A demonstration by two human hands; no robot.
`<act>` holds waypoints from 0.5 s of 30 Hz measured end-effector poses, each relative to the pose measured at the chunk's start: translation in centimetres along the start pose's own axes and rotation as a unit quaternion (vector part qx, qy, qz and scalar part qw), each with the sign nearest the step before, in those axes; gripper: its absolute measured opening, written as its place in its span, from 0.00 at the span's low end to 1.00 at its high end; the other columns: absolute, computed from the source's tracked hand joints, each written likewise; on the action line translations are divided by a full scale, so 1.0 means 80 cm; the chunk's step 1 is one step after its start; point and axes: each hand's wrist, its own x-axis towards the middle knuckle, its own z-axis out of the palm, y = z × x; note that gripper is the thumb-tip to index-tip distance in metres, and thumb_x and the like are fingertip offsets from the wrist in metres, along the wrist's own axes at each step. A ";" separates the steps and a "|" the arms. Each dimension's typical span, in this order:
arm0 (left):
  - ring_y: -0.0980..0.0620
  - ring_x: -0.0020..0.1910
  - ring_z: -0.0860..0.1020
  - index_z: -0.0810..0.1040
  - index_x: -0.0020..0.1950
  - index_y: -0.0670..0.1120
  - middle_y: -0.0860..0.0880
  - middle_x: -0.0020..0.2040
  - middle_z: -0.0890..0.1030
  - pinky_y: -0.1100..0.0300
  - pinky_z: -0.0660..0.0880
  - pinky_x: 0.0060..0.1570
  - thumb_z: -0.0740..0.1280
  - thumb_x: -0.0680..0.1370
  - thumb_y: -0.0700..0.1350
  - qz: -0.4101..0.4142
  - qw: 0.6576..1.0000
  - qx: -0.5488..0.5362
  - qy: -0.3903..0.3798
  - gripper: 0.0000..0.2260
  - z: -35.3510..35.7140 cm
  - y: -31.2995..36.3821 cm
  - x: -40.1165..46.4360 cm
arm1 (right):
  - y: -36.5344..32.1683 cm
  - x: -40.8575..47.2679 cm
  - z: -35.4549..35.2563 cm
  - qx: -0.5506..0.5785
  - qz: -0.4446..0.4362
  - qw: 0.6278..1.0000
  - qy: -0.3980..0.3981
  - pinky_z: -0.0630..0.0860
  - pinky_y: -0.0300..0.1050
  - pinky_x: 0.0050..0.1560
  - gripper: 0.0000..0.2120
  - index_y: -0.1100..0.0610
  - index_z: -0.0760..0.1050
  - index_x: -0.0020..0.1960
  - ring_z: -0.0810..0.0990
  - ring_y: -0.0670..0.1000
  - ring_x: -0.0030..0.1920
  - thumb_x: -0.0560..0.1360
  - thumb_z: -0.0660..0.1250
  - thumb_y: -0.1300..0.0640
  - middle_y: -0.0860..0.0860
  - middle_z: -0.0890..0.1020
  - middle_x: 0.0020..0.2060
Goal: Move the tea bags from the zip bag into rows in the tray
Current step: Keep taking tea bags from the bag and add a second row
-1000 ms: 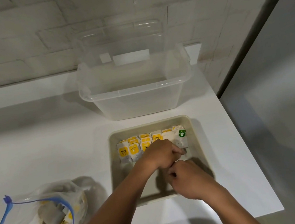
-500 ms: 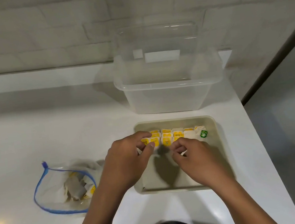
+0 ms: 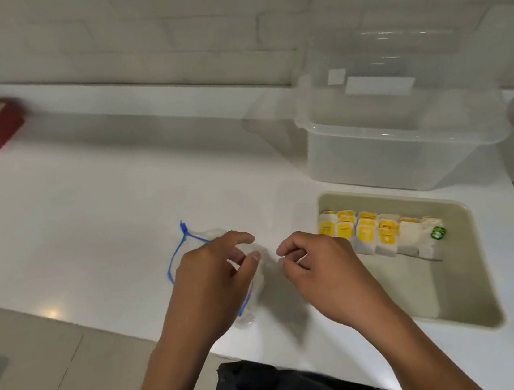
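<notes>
Overall, the counter (image 3: pixel 94 195) carried a clear bin (image 3: pixel 403 131) at the back, with the tray (image 3: pixel 472 269) just in front of it. One row of tea bags (image 3: pixel 380 238) lined the tray's far side; the remainder of its floor was unfilled. The zip bag (image 3: pixel 186 239) lay left of the tray, mostly hidden under the left hand (image 3: pixel 211 278), so its remaining contents could not be determined. Both hands, the right hand (image 3: pixel 319 265) included, had fingers loosely curled; neither visibly held anything.
</notes>
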 end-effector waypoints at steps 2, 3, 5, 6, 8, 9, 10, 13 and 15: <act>0.65 0.40 0.80 0.82 0.55 0.59 0.63 0.37 0.81 0.65 0.76 0.45 0.70 0.78 0.50 -0.023 1.000 0.014 0.012 0.07 -0.012 -0.027 -0.007 | -0.017 0.002 0.022 0.013 -0.012 1.000 -0.012 0.73 0.28 0.43 0.07 0.49 0.82 0.50 0.79 0.39 0.42 0.77 0.67 0.57 0.41 0.82 0.39; 0.66 0.40 0.79 0.82 0.54 0.58 0.64 0.36 0.81 0.66 0.77 0.45 0.70 0.78 0.49 -0.034 0.999 0.019 0.014 0.07 -0.015 -0.039 -0.009 | -0.024 0.004 0.033 0.021 -0.015 0.999 -0.020 0.74 0.28 0.46 0.07 0.48 0.82 0.51 0.80 0.39 0.44 0.78 0.66 0.57 0.41 0.83 0.40; 0.68 0.40 0.79 0.83 0.52 0.58 0.67 0.37 0.79 0.74 0.73 0.43 0.69 0.79 0.46 -0.044 0.999 0.030 0.012 0.07 -0.019 -0.058 -0.011 | -0.036 0.008 0.054 0.035 -0.018 0.998 -0.040 0.75 0.29 0.51 0.10 0.48 0.82 0.55 0.81 0.38 0.47 0.79 0.65 0.57 0.41 0.84 0.46; 0.67 0.39 0.78 0.83 0.51 0.58 0.66 0.37 0.78 0.76 0.71 0.42 0.68 0.79 0.45 -0.048 0.998 0.040 0.006 0.08 -0.018 -0.066 -0.011 | -0.040 0.010 0.064 0.038 -0.020 0.998 -0.054 0.76 0.31 0.53 0.11 0.48 0.82 0.57 0.82 0.40 0.49 0.80 0.64 0.57 0.42 0.85 0.49; 0.61 0.38 0.78 0.82 0.53 0.60 0.62 0.39 0.79 0.72 0.71 0.41 0.66 0.81 0.46 -0.062 0.996 0.067 -0.012 0.09 -0.017 -0.077 -0.009 | -0.046 0.015 0.083 0.028 -0.015 0.996 -0.084 0.77 0.36 0.54 0.14 0.48 0.82 0.59 0.82 0.44 0.51 0.80 0.61 0.59 0.46 0.85 0.51; 0.58 0.39 0.79 0.82 0.56 0.60 0.60 0.41 0.80 0.67 0.73 0.42 0.64 0.81 0.46 -0.069 0.994 0.081 -0.020 0.10 -0.017 -0.081 -0.007 | -0.048 0.017 0.092 0.015 -0.012 0.995 -0.100 0.78 0.40 0.54 0.15 0.48 0.81 0.59 0.82 0.47 0.51 0.80 0.59 0.60 0.49 0.85 0.50; 0.56 0.39 0.79 0.81 0.58 0.60 0.58 0.44 0.82 0.62 0.76 0.44 0.63 0.82 0.47 -0.073 0.993 0.091 -0.031 0.11 -0.016 -0.085 -0.004 | -0.048 0.019 0.100 -0.003 -0.008 0.993 -0.114 0.78 0.44 0.53 0.15 0.49 0.81 0.59 0.82 0.50 0.51 0.80 0.58 0.61 0.51 0.85 0.49; 0.49 0.44 0.80 0.76 0.63 0.64 0.55 0.50 0.84 0.54 0.78 0.49 0.59 0.82 0.48 -0.050 0.985 0.122 -0.108 0.14 -0.011 -0.091 0.001 | -0.042 0.028 0.119 -0.094 0.017 0.986 -0.134 0.78 0.48 0.50 0.14 0.53 0.79 0.58 0.79 0.55 0.51 0.78 0.59 0.63 0.53 0.82 0.50; 0.47 0.46 0.80 0.74 0.64 0.65 0.54 0.49 0.83 0.54 0.78 0.48 0.56 0.83 0.49 -0.021 0.974 0.159 -0.159 0.14 -0.007 -0.092 0.004 | -0.036 0.030 0.125 -0.155 0.034 0.980 -0.118 0.75 0.46 0.46 0.11 0.53 0.79 0.55 0.78 0.56 0.51 0.77 0.62 0.62 0.52 0.82 0.50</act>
